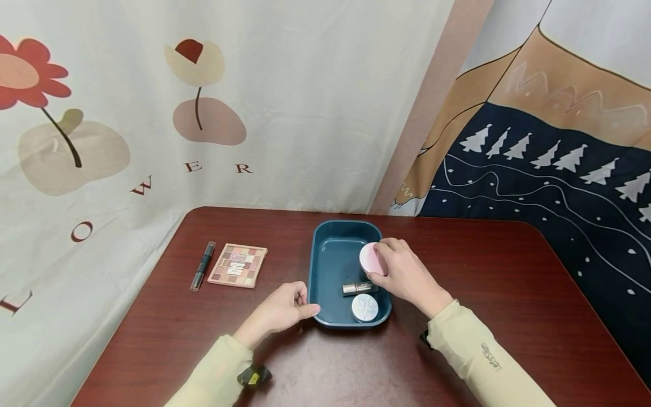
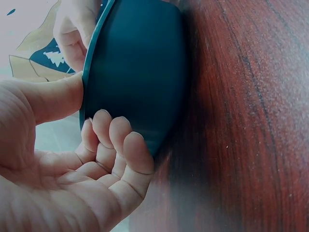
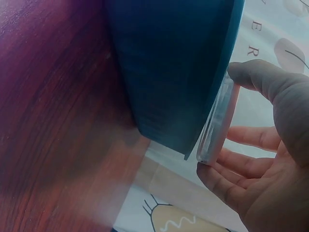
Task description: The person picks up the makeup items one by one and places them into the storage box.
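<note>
A deep blue rectangular tray (image 1: 328,282) sits on the table. My left hand (image 1: 282,305) grips its near left side, thumb at the rim and curled fingers against the outer wall (image 2: 140,63) in the left wrist view. Above the tray's right side, my right hand (image 1: 409,277) holds a round pink compact (image 1: 371,259) by its edge, between thumb and fingers. From the right wrist, the compact (image 3: 219,121) shows a clear side and stands at the tray's rim. Inside the tray lie a silver lipstick tube (image 1: 351,289) and a round white patterned case (image 1: 364,308).
Left of the tray, an eyeshadow palette (image 1: 238,265) lies flat, with a dark double-ended makeup stick (image 1: 203,266) beside it. The reddish-brown table (image 1: 488,277) ends at the back against a printed curtain (image 1: 305,113).
</note>
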Tool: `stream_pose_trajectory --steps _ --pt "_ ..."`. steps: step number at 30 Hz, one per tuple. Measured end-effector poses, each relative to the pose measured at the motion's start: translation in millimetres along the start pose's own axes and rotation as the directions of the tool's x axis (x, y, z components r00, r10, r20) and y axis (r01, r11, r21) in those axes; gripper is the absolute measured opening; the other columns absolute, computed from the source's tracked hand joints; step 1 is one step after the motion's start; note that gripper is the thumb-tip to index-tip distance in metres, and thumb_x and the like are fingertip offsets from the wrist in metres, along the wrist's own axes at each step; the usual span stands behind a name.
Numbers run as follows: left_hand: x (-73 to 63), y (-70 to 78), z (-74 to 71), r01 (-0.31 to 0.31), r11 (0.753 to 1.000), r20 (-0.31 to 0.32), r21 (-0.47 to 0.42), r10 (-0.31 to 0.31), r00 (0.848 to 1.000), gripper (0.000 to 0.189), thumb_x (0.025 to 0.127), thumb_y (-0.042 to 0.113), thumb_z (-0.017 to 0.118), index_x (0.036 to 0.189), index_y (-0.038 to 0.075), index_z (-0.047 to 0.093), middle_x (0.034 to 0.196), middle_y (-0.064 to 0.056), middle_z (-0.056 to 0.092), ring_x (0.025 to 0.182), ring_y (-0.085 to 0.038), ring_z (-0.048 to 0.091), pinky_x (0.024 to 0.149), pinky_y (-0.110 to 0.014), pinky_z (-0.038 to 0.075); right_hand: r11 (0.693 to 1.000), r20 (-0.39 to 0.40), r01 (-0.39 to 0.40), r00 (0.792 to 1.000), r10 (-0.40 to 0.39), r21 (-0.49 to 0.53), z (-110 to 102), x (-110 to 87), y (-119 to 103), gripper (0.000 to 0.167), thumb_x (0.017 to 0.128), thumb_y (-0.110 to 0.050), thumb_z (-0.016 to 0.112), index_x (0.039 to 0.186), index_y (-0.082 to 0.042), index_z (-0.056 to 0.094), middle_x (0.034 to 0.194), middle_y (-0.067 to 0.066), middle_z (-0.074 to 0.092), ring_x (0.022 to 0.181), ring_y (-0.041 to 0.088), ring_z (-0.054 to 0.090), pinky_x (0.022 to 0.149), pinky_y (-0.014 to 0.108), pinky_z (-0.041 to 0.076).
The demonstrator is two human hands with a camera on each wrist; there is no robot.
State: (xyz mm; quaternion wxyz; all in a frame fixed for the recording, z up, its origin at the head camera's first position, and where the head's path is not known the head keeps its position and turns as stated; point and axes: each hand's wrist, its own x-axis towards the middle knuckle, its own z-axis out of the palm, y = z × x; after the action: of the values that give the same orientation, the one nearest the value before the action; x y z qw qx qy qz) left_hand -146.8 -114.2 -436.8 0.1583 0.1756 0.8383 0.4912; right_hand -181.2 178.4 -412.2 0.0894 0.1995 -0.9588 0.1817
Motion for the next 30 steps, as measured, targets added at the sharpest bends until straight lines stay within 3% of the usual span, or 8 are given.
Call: stream_pose_trajectory --steps 10,22,30 --pt "1.1 2.2 0.0 0.064 0.998 0.008 0.009 -0.064 0.998 0.034 0.091 0.014 0.078 0.074 0.008 0.049 0.058 0.004 0.046 0.052 -0.010 0.046 0.052 -0.026 0.039 1.000 0.037 -0.012 0.999 0.011 0.011 3.3 4.3 -6.1 0.062 0.081 -0.027 0.089 0.130 0.001 0.065 0.130 0.020 0.062 0.113 0.032 0.057 0.091 0.045 0.058" --pt "0.5 0.4 0.5 0.057 0.998 0.019 0.014 -0.057 0.998 0.033 0.092 0.014 0.077 0.075 0.007 0.049 0.059 0.004 0.046 0.053 -0.010 0.045 0.053 -0.026 0.037 1.000 0.046 0.001 0.999 -0.002 0.013 12.8 10.6 -9.4 0.059 0.082 -0.028 0.088 0.127 0.002 0.066 0.129 0.020 0.064 0.115 0.033 0.058 0.095 0.045 0.057" --pt "1.8 0.6 0.9 0.053 0.998 0.011 0.022 -0.053 0.999 0.032 0.092 0.014 0.077 0.075 0.008 0.050 0.059 0.004 0.047 0.053 -0.010 0.046 0.052 -0.025 0.038 0.999 0.057 0.026 0.998 -0.024 -0.033 19.9 15.6 -8.0 0.057 0.083 -0.032 0.086 0.124 0.004 0.068 0.127 0.021 0.066 0.117 0.035 0.059 0.104 0.050 0.047"
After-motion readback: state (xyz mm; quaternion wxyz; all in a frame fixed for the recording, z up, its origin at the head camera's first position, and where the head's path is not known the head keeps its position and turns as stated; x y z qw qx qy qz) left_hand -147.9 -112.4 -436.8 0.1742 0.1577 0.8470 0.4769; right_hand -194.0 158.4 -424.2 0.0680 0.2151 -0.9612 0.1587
